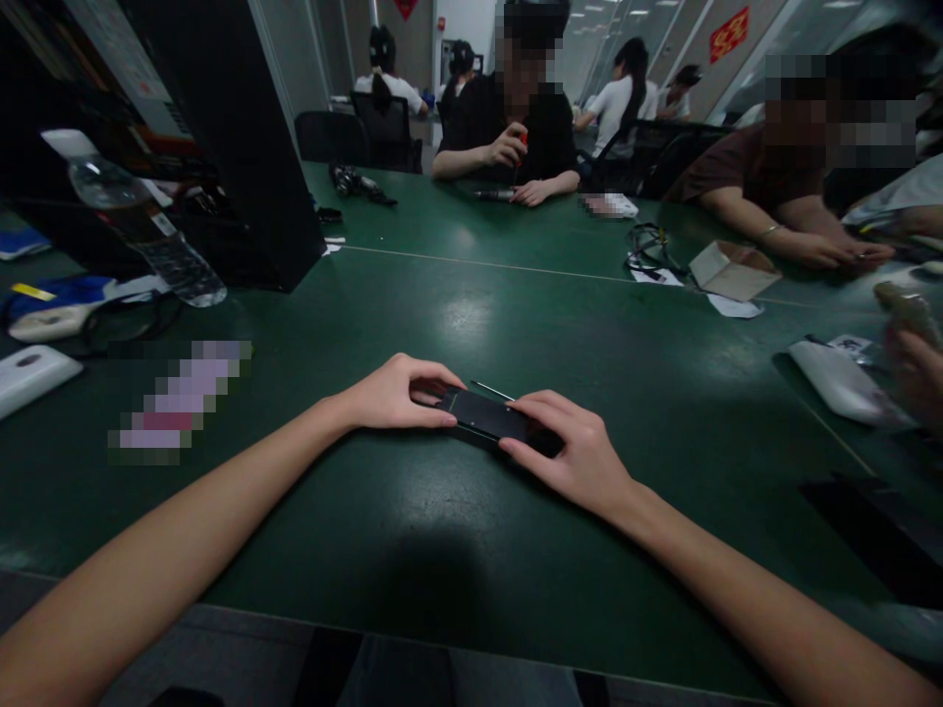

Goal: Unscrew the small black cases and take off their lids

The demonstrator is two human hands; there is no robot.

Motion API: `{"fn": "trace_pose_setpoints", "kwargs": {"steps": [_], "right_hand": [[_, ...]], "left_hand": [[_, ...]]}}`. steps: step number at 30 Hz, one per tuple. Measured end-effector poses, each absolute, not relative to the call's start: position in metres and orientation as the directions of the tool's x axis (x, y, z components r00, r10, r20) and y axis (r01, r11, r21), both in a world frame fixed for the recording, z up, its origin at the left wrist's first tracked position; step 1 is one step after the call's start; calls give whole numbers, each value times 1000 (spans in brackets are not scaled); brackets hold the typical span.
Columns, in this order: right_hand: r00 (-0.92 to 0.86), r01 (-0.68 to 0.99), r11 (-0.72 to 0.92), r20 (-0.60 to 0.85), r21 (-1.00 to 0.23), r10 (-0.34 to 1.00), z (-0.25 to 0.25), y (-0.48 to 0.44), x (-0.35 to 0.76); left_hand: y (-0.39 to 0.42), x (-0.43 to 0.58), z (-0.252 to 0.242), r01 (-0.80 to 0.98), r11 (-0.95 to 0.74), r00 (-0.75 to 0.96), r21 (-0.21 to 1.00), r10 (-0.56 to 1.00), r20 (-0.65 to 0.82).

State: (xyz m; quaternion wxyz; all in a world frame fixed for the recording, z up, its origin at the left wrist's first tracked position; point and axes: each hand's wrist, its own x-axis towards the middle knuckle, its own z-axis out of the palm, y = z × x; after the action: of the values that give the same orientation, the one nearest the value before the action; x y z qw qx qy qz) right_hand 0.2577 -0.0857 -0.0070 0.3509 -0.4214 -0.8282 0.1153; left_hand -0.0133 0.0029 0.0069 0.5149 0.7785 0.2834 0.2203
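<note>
A flat black rectangular device lies low at the middle of the green table, gripped at both ends. Around its left end, the thumb and fingers of my left hand are closed. My right hand grips the right end, thumb on the near side and fingers across the far side, hiding part of it. Just behind the device, a thin metal rod shows, perhaps a screwdriver shaft; its other end is hidden by my right hand.
At left stand a black upright panel and a water bottle, near a pixelated flat item. Across the table a person holds a red-handled screwdriver. On the right are an open cardboard box, a white case and a co-worker's hand.
</note>
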Motion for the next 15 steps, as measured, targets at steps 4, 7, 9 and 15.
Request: {"fn": "trace_pose_setpoints", "kwargs": {"steps": [4, 7, 9, 15], "right_hand": [[-396, 615, 614, 480, -494, 783, -7, -86, 257], [-395, 613, 616, 483, -495, 781, -7, -86, 257], [-400, 611, 619, 482, -494, 780, -7, -86, 257], [-398, 613, 607, 466, -506, 790, -7, -86, 257]], "left_hand": [[3, -14, 6, 202, -309, 735, 929, 675, 64], [3, -14, 6, 196, -316, 726, 928, 683, 80], [3, -14, 7, 199, -319, 729, 927, 680, 77], [4, -14, 9, 203, -321, 750, 925, 659, 64]]}}
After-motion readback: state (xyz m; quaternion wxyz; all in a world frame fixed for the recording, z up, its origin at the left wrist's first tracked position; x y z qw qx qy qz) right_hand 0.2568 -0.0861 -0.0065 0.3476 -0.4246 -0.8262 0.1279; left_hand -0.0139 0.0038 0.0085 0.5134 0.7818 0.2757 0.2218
